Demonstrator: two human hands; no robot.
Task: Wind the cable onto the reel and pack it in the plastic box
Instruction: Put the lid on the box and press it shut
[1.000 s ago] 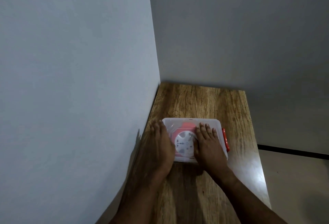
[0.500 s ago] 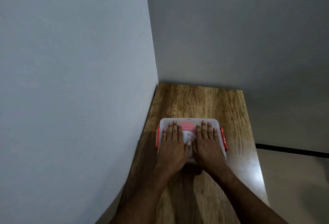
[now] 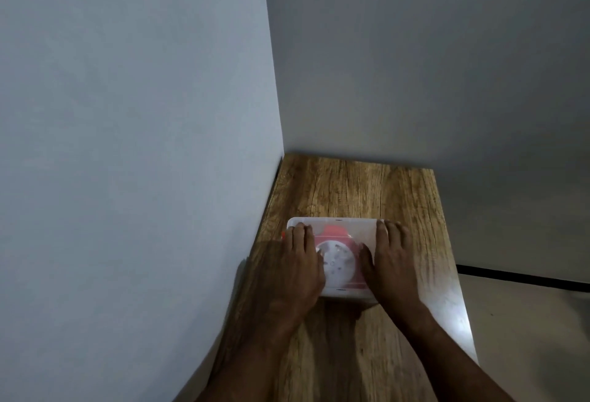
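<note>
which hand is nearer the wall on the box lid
The left hand, pressing the lid's left end on the plastic box, beside the side wall. The right hand lies over the right end, towards the table's open edge.

Clear lidded plastic box on table; reel flat inside.

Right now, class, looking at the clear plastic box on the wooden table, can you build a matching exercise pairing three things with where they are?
Things:
1. left hand
2. right hand
3. round white cable reel

Places:
A. inside the clear plastic box, under its lid
B. on the lid's wall-side end
C. on the lid's end nearer the wooden table edge

Pairs: 1-B, 2-C, 3-A
</note>
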